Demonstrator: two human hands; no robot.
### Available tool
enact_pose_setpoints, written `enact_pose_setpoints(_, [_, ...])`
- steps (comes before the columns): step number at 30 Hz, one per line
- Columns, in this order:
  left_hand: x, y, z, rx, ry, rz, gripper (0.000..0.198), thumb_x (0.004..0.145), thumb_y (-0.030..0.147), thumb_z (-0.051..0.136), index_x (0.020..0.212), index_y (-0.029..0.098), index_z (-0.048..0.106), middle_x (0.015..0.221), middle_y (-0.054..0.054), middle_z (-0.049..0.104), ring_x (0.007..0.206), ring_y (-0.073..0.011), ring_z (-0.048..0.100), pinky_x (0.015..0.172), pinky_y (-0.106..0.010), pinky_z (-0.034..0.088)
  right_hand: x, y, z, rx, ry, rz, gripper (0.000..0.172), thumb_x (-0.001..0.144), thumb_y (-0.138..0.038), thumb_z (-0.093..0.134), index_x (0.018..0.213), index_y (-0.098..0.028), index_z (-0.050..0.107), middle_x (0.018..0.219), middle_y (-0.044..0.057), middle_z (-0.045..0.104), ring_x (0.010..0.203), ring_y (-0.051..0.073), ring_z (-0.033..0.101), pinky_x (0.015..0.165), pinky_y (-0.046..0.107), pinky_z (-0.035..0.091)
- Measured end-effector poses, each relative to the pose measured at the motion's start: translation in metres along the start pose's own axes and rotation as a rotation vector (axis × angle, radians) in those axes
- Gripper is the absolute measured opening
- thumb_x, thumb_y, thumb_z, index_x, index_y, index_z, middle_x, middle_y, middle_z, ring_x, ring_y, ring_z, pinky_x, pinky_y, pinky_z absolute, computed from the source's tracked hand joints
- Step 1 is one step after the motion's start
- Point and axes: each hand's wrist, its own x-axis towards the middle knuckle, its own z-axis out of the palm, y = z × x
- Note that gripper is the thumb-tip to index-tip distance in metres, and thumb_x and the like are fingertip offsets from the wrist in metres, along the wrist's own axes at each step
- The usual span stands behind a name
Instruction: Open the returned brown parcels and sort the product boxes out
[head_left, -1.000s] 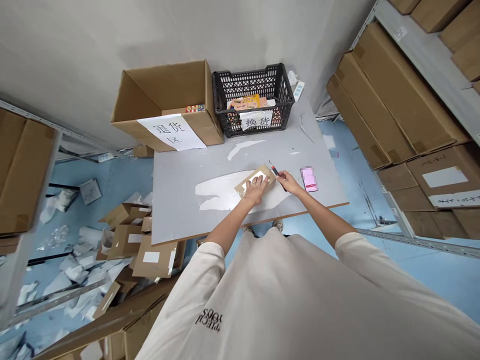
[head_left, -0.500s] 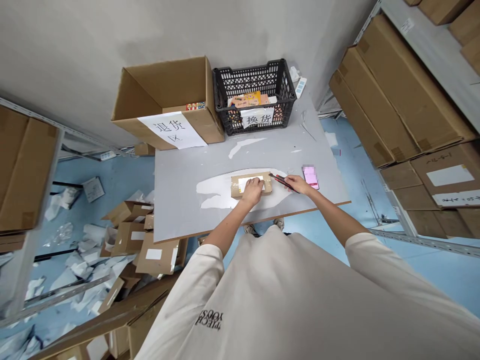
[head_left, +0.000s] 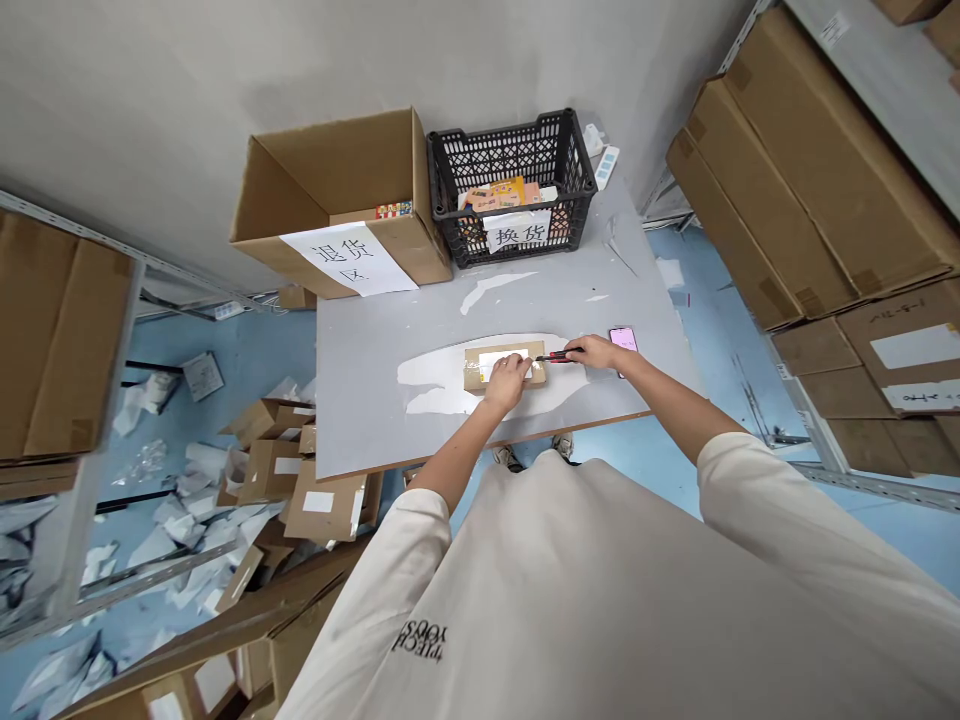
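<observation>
A small cardboard box (head_left: 473, 379) with a white label lies on a worn white patch of the grey table (head_left: 360, 430). My left hand (head_left: 508, 381) grips it from above, fingers bent over the label and part of the top. In my right hand (head_left: 595, 351) is a red and black utility knife (head_left: 556, 356), pointing left. Its tip is at the right end of the box, over the taped top; whether the blade cuts in is too small to tell. A phone (head_left: 622, 338) with a lit pink screen lies just beyond my right wrist.
An open carton (head_left: 442, 225) with a paper sign and a black plastic crate (head_left: 564, 215) holding small packages stand along the table's back. Shelves with large cartons (head_left: 832, 190) rise at the right. Opened boxes (head_left: 322, 500) and crumpled packaging cover the floor at left.
My right hand has moved slightly up, bringing the knife level and its tip onto the right end of the box. More of the phone is hidden by my wrist. My left hand stays on the box.
</observation>
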Motion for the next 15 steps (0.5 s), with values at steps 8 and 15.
enact_pose_setpoints(8, [0.000,0.001,-0.010,-0.045,-0.036,0.011,0.057,0.101,0.020,0.064,0.157,0.025,0.055,0.150,-0.016,0.059,0.143,-0.0350,0.059,0.131,-0.052,0.039,-0.037,0.011,0.038,0.526,-0.002,0.104,0.044,0.087,-0.067,0.080,0.090,-0.023,0.076,0.072,0.000,0.074,0.067,0.020,0.066,0.066,0.029,0.051])
enact_pose_setpoints(15, [0.010,-0.004,-0.019,-0.116,0.074,-0.063,0.056,0.110,0.027,0.048,0.166,0.023,0.049,0.166,-0.020,0.053,0.146,-0.0370,0.057,0.123,-0.054,0.045,-0.057,0.010,0.053,0.685,0.249,0.212,0.048,0.091,-0.068,0.080,0.109,-0.024,0.072,0.087,0.003,0.083,0.066,0.019,0.070,0.064,0.030,0.056])
